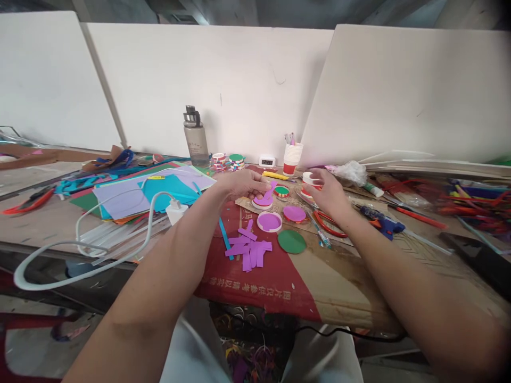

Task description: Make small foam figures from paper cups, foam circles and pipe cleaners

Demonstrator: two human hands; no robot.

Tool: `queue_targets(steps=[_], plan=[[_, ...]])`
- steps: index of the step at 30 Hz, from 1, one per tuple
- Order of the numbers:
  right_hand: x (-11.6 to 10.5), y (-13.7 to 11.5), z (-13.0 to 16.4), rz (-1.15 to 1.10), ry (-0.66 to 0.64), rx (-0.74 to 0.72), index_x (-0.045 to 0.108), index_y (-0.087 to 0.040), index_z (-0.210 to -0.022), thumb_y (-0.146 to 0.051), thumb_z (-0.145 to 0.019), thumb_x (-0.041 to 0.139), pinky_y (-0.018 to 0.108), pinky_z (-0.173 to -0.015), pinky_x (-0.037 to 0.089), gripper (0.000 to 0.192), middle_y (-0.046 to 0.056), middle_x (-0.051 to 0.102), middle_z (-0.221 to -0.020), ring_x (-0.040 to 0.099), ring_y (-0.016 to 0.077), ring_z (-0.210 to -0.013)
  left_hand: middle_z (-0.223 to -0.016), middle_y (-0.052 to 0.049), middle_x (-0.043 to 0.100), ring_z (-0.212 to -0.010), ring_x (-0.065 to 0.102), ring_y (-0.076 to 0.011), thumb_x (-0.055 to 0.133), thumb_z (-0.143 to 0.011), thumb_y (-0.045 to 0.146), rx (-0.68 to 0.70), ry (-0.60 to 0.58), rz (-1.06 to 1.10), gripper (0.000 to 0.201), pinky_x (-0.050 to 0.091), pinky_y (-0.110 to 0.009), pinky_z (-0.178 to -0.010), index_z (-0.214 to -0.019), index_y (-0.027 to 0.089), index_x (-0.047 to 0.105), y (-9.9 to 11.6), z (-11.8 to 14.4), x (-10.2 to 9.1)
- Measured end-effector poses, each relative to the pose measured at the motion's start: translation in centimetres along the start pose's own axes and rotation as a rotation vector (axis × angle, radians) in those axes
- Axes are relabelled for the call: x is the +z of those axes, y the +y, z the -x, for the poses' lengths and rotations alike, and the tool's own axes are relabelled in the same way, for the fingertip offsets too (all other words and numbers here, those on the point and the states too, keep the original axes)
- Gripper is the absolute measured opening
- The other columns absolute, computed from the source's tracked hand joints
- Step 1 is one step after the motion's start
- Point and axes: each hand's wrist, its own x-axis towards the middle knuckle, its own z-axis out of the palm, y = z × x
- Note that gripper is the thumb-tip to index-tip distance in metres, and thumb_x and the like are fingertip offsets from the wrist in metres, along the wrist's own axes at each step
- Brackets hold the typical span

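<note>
A red-printed cardboard sheet is spread across lower centre; right of centre the right hand is held with fingers curved about a red-and-white container, though whether it is clamped on this cannot be told. At centre, by the left hand, a white-rimmed disc is overlapped by a purple paper piece, pinched between thumb and fingers. The step in hand is judged to be fitting piece to disc; alignment with the rim would be called for next.
</note>
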Motion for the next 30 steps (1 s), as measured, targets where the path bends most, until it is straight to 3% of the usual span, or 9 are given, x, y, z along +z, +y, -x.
queue_targets(steps=[4,9,13,17,23,30], plan=[[0.4,-2.9,1.4,-0.345,-0.223,0.038,0.066,-0.018,-0.105,-0.043,-0.083,0.059,0.036,-0.079,0.052,0.034,0.007,0.07,-0.101,0.065,0.0198,-0.089,-0.059,-0.001,0.059,-0.053,0.05,-0.0066,0.081,-0.064,0.035,0.078,0.0,0.026,0.025,0.036,-0.019,-0.05,-0.066,0.015,0.066,-0.9,-0.8,0.6],[0.9,-4.1,2.4,-0.542,-0.357,0.132,0.068,-0.019,-0.093,-0.038,-0.076,0.067,0.029,-0.069,0.052,0.025,0.003,0.07,-0.085,0.064,0.0159,-0.08,-0.059,0.0,0.056,-0.053,0.046,-0.0065,0.077,-0.07,0.041,0.17,0.005,-0.029,0.028,0.035,-0.021,-0.05,-0.069,0.014,0.067,-1.4,-1.4,1.8],[1.0,-4.1,2.3,-0.614,-0.359,0.206,0.064,-0.019,-0.077,-0.036,-0.069,0.073,0.025,-0.063,0.049,0.021,0.0,0.066,-0.074,0.061,0.0128,-0.069,-0.06,0.0,0.058,-0.053,0.045,-0.0063,0.075,-0.071,0.04,0.184,0.043,-0.067,0.028,0.034,-0.021,-0.051,-0.07,0.013,0.067,-0.9,-1.2,3.1],[1.1,-3.9,2.1,-0.625,-0.32,0.239,0.062,-0.019,-0.073,-0.038,-0.064,0.076,0.025,-0.06,0.048,0.025,-0.001,0.064,-0.071,0.059,0.0117,-0.065,-0.062,-0.001,0.061,-0.055,0.049,-0.0073,0.076,-0.069,0.041,0.192,0.062,-0.09,0.03,0.037,-0.021,-0.053,-0.07,0.013,0.067,-0.6,-1.1,3.8],[1.1,-3.7,1.9,-0.642,-0.249,0.251,0.054,-0.021,-0.072,-0.028,-0.073,0.063,0.026,-0.06,0.05,0.011,-0.001,0.065,-0.072,0.059,0.0131,-0.066,-0.071,-0.005,0.067,-0.055,0.049,-0.0069,0.066,-0.077,0.052,0.179,0.04,-0.064,0.039,0.037,-0.021,-0.052,-0.072,0.013,0.068,-1.2,-1.5,3.5],[0.1,-4.0,1.9,-0.403,-0.336,0.158,0.057,-0.02,-0.07,-0.021,-0.074,0.057,0.024,-0.053,0.041,0.004,-0.003,0.061,-0.061,0.051,0.0106,-0.055,-0.056,-0.001,0.06,-0.05,0.047,-0.0082,0.063,-0.079,0.036,0.208,0.201,-0.416,0.03,0.033,-0.022,-0.051,-0.058,0.015,0.063,-1.3,-1.5,3.7]])
